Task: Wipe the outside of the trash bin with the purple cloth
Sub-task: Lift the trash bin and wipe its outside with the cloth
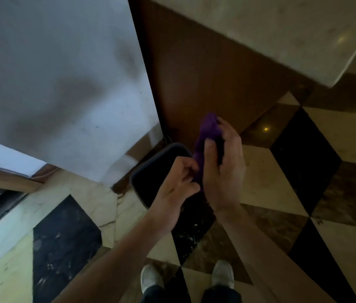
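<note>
- Purple cloth [208,136]: bunched into a long, upright wad, held in the air above the far right part of the bin's opening; not touching the bin.
- Right hand [221,169]: fingers wrapped around the upper and middle part of the cloth, thumb pressed on its near face; grip closed on the fabric.
- Left hand [178,182]: just beside the right hand, fingertips curled and pinched on the lower end of the cloth; grip closed on the fabric.
- Trash bin [148,169]: 1 dark bin with a rounded rectangular rim, standing on the floor in the corner where the white wall meets the brown panel; interior dark, contents not discernible; near side hidden behind the left hand and wrist.
- 2 bare forearms: rising from the bottom edge of the frame and converging over the bin.
- Floor [271,182]: polished stone in a pattern of cream, black and brown diamonds, with small light reflections.
- Brown wooden panel [205,79]: vertical face behind the bin, under a pale marble counter [271,36].
- White wall [63,84]: left of the bin, marked with blurred shadows.
- 2 light-coloured shoes [223,275]: at the bottom centre, toes toward the bin, with dark trouser cuffs above them.
</note>
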The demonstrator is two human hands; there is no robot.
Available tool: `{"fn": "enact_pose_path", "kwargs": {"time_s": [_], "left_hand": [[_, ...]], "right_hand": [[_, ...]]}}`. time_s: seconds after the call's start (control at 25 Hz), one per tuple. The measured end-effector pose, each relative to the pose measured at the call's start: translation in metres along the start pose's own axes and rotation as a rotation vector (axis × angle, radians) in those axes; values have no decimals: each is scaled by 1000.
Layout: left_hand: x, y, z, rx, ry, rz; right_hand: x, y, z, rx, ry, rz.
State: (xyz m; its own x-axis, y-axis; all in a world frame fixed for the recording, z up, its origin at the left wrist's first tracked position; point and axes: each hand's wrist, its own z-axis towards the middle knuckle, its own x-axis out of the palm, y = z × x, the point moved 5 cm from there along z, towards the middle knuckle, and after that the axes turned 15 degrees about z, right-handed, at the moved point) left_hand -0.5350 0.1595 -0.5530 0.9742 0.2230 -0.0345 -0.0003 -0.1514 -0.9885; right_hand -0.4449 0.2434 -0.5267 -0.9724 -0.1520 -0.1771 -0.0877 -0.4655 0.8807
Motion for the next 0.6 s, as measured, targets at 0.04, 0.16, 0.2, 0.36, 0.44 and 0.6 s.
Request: {"fn": "enact_pose_path", "kwargs": {"time_s": [0.04,0.16,0.2,0.36,0.44,0.6], "left_hand": [[-1,32,8,-22,-11,29],[-8,122,21,24,7,187],[-16,152,24,46,-20,337],[-62,274,24,-11,-73,1392],[-68,319,16,28,9,1644],[-64,363,11,287,-36,1723]], "right_hand": [[4,-22,-9,-20,1,-54],[16,-99,-38,-50,78,-161],[20,-125,-51,-75,108,-187],[40,-229,-105,-227,276,-441],[47,-271,-128,-271,326,-514],[59,-332,-160,-429,319,-539]]}}
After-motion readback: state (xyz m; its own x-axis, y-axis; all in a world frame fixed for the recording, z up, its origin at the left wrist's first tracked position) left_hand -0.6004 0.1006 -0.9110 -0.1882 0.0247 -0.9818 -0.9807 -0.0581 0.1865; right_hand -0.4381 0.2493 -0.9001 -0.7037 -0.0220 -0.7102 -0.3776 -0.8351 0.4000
